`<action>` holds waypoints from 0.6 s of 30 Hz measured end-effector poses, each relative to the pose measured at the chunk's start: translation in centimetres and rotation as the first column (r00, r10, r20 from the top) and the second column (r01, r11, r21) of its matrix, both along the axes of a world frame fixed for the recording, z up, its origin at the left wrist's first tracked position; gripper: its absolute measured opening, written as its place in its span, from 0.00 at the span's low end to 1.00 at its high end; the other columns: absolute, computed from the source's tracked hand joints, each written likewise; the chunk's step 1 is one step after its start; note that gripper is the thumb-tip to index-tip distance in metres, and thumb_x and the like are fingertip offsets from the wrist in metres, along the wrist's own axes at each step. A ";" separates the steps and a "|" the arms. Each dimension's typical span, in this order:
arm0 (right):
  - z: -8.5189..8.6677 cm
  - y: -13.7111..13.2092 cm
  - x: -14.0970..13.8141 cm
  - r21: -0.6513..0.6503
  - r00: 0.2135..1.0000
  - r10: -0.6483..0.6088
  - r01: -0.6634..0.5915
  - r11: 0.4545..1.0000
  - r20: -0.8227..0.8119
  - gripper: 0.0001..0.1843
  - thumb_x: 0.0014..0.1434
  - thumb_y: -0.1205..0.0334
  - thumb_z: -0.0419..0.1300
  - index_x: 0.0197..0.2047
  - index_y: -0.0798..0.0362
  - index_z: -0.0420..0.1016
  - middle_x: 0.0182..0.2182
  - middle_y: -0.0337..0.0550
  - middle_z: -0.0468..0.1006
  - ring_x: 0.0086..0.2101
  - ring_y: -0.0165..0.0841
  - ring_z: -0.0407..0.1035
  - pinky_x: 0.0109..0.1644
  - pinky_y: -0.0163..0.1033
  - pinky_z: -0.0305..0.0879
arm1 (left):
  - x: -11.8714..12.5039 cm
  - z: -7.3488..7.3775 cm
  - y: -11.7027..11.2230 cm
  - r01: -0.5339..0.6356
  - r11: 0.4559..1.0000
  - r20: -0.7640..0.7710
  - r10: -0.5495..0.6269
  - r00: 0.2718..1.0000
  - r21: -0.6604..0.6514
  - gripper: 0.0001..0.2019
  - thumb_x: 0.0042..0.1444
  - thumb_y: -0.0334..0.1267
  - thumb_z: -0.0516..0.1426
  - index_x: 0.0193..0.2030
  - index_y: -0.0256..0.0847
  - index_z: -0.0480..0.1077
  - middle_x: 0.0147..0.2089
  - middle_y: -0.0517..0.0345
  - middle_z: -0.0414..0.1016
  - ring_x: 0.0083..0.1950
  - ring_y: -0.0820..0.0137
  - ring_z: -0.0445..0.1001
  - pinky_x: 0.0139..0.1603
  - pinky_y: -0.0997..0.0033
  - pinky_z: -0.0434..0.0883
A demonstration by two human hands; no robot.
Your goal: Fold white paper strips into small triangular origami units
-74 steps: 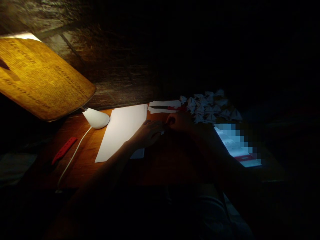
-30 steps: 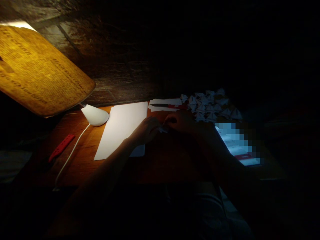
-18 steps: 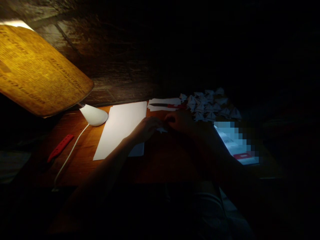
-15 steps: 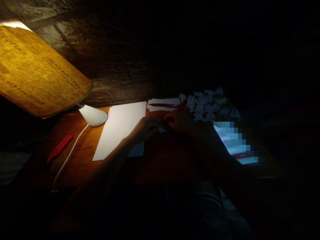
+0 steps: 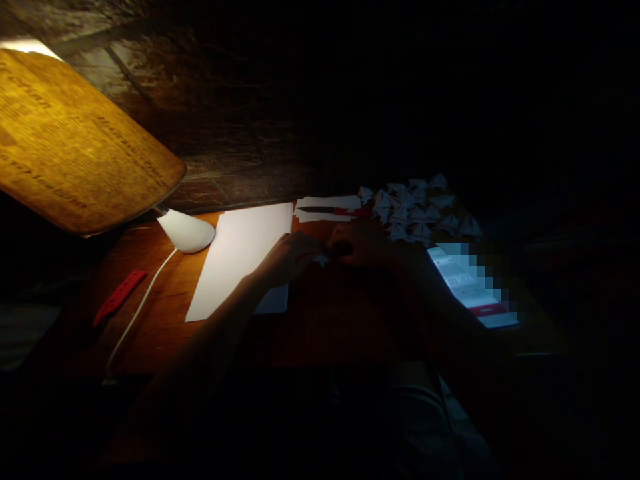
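In the head view a small piece of folded white paper point(image 5: 321, 259) shows between my hands over the dark wooden table. My left hand point(image 5: 290, 255) has closed fingers on its left side and holds it. Bent fingers of my right hand point(image 5: 354, 244) pinch at its right side, though deep shadow hides most of them. Under my left wrist lies a stack of white paper sheets point(image 5: 240, 257). Just beyond my right hand is a heap of folded paper pieces point(image 5: 415, 210).
Behind my hands a knife point(image 5: 320, 210) with a red handle rests on smaller paper pieces point(image 5: 305, 217). A lit phone point(image 5: 467, 287) lies at right. On the left stand a lamp point(image 5: 187, 232) with a trailing white cord point(image 5: 140, 312) and a red strip-like object point(image 5: 120, 297).
My right hand has shifted slightly and its fingers have turned at the folded paper, of which less shows now. My left hand stays almost in place.
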State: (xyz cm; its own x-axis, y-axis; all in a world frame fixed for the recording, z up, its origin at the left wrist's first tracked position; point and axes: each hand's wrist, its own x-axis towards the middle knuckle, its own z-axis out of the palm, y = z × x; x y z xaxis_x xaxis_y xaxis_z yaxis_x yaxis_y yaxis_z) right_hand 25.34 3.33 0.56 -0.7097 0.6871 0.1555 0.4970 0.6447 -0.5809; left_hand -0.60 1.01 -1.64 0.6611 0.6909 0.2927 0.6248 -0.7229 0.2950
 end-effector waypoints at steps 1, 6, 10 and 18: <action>0.0 0.0 0.0 -0.002 1.000 -0.003 0.003 1.000 -0.009 0.14 0.53 0.72 0.69 0.41 0.49 0.88 0.45 0.42 0.84 0.42 0.35 0.76 0.46 0.38 0.65 | 0.0 0.0 0.0 0.000 1.000 0.001 0.000 1.000 0.000 0.13 0.72 0.39 0.54 0.52 0.46 0.80 0.53 0.53 0.84 0.57 0.59 0.78 0.59 0.52 0.72; 0.2 0.1 0.4 -0.020 1.000 0.007 -0.008 1.000 -0.026 0.08 0.58 0.69 0.69 0.39 0.50 0.88 0.45 0.43 0.86 0.42 0.36 0.77 0.48 0.39 0.65 | 0.4 0.8 -0.6 0.021 1.000 -0.022 -0.021 1.000 -0.018 0.13 0.71 0.40 0.54 0.51 0.46 0.81 0.52 0.52 0.84 0.56 0.58 0.78 0.57 0.52 0.72; 0.1 0.4 0.6 -0.017 1.000 0.005 -0.005 1.000 0.007 0.07 0.60 0.68 0.68 0.39 0.51 0.88 0.44 0.43 0.86 0.41 0.35 0.77 0.49 0.39 0.65 | 0.8 1.6 -0.9 0.046 0.999 -0.059 -0.047 0.997 -0.015 0.13 0.71 0.40 0.54 0.49 0.47 0.81 0.51 0.53 0.84 0.54 0.58 0.79 0.55 0.53 0.72; -0.1 0.5 0.0 0.036 0.992 -0.122 0.120 0.992 0.039 0.09 0.63 0.69 0.65 0.40 0.51 0.88 0.43 0.47 0.86 0.42 0.38 0.77 0.47 0.41 0.64 | 1.3 1.4 -1.2 0.081 0.997 -0.046 -0.082 0.996 -0.010 0.13 0.71 0.40 0.54 0.53 0.45 0.79 0.49 0.51 0.84 0.53 0.58 0.79 0.54 0.54 0.72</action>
